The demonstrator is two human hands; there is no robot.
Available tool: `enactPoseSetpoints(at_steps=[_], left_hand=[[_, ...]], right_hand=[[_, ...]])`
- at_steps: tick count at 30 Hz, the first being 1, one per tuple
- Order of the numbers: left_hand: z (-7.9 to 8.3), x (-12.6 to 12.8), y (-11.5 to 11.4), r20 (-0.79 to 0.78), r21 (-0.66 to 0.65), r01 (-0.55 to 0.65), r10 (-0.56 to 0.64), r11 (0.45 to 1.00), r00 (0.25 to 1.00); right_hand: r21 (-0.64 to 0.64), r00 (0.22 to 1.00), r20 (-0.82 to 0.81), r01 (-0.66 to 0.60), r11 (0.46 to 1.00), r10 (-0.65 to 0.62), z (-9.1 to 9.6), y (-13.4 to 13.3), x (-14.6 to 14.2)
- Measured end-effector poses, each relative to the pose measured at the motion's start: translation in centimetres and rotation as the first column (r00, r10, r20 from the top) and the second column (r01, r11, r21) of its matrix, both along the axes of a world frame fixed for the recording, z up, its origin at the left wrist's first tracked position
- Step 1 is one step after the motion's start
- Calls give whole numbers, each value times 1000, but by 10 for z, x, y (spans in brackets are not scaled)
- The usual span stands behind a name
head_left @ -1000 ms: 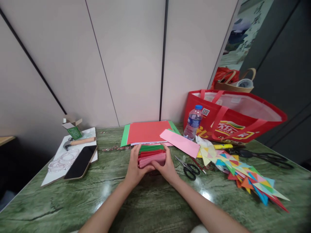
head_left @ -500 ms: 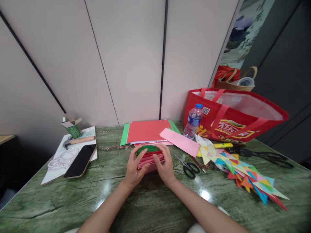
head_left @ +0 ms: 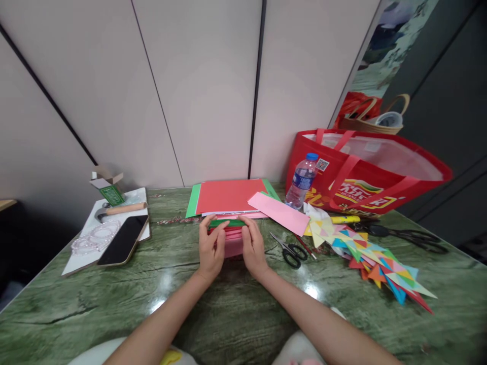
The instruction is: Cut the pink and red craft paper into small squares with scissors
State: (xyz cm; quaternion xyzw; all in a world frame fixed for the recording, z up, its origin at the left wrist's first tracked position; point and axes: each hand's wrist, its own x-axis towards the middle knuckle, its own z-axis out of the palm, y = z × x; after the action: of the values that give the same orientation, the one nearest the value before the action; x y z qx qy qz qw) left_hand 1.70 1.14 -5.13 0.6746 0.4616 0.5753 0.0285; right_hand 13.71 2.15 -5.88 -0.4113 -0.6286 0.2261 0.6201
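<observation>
My left hand (head_left: 211,252) and my right hand (head_left: 254,248) grip a stack of folded paper (head_left: 233,247) from both sides, low over the table in front of me. The stack is green at the far side, then red, with pink nearest me. Both thumbs lie along its near side corners, while the fingers curve around its ends toward the far edge. My palms hide the ends of the stack. Just beyond it lies a pile of coloured sheets (head_left: 230,196), red on top with green beneath. A pink paper strip (head_left: 279,212) rests across the pile's right corner.
Right of my hands are small scissors (head_left: 292,253), a water bottle (head_left: 302,182), a red bag (head_left: 342,172), a colourful folded-paper chain (head_left: 375,258) and large black scissors (head_left: 407,235). On the left lie a phone (head_left: 124,240), a hammer (head_left: 124,209), bead strings (head_left: 95,238) and a small box (head_left: 111,192).
My thumbs have moved apart, from the front of the stack out to its sides, and the pink front shows more. The view has tipped down slightly.
</observation>
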Motion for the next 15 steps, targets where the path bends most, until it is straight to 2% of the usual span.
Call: enactPoseSetpoints(at_steps=[5, 11, 15], left_hand=[[-5, 0, 5, 74, -131, -17, 27, 991, 997], [-7, -1, 0, 106, -143, -51, 67, 988, 992], [-11, -6, 4, 62, -209, -1, 14, 978, 998]], right_hand=[[-25, 998, 43, -36, 999, 37, -11, 6, 3], [-28, 997, 75, -19, 999, 21, -22, 5, 5], [-63, 992, 106, -57, 996, 64, -28, 7, 10]])
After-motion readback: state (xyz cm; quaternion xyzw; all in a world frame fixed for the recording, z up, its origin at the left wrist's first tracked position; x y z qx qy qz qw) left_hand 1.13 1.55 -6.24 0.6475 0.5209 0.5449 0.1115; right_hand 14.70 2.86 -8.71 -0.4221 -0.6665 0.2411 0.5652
